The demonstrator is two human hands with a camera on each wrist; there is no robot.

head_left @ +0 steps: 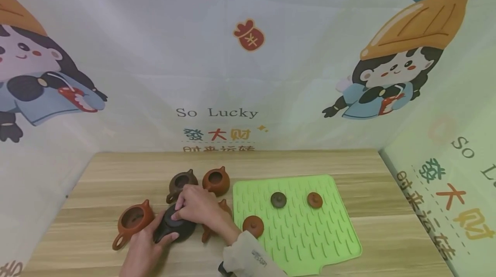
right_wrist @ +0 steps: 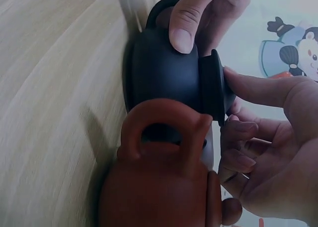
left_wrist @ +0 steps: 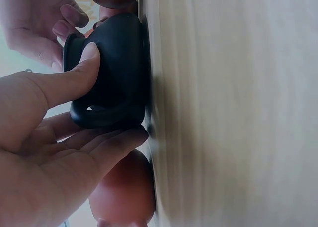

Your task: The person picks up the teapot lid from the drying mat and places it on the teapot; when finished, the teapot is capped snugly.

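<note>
A black teapot (head_left: 185, 231) stands on the wooden table. My left hand (head_left: 144, 247) grips its handle side, the thumb lying on the body, as the left wrist view shows. With thumb and fingers my right hand (head_left: 201, 208) pinches the black lid (right_wrist: 212, 88) at the pot's mouth; the fingers hide most of the knob. Right beside this pot is a reddish-brown teapot (right_wrist: 154, 187) with its lid on, largely covered by my right forearm in the head view. An orange-brown teapot (head_left: 134, 219) without a lid sits left of my left hand.
Behind my hands stand a lidless dark brown teapot (head_left: 185, 179) and a lidless reddish teapot (head_left: 222, 184). A green ridged mat (head_left: 302, 234) lies to the right, bearing a dark lid (head_left: 278, 200), a small reddish lid (head_left: 315, 200) and a larger orange-brown lid (head_left: 253, 225).
</note>
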